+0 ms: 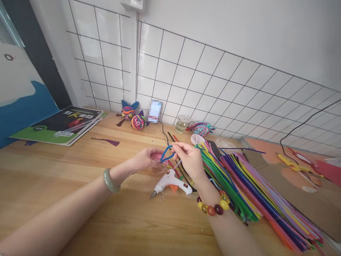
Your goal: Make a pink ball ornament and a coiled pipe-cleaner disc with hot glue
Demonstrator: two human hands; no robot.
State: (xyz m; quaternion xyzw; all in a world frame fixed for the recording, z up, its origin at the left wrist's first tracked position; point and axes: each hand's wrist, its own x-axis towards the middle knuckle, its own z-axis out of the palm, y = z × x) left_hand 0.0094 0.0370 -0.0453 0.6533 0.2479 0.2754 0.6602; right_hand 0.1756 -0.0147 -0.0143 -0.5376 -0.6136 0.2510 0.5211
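- my left hand is closed around a rounded pink piece of fuzzy stems, held just above the middle of the wooden table; my fingers cover part of it.
- my right hand has thumb and fingertips pinched together on the upper end of a bent blue fuzzy-stem loop, whose lower end meets the pink piece.
- below my hands, a white plastic glue gun lies on the table, its metal nozzle pointing toward the front left corner.
- to the right of my right hand, long bundles of multicoloured fuzzy stems slant toward the front right corner.
- along the back edge, left to right: a striped, blue-eared fuzzy figure, a round rainbow-striped figure, an upright phone with a lit screen, a clear glass jar of pale liquid and a pink-and-blue striped figure.
- a dark purple tassel lies well apart from my left hand, near a black-and-green book at the back left corner.
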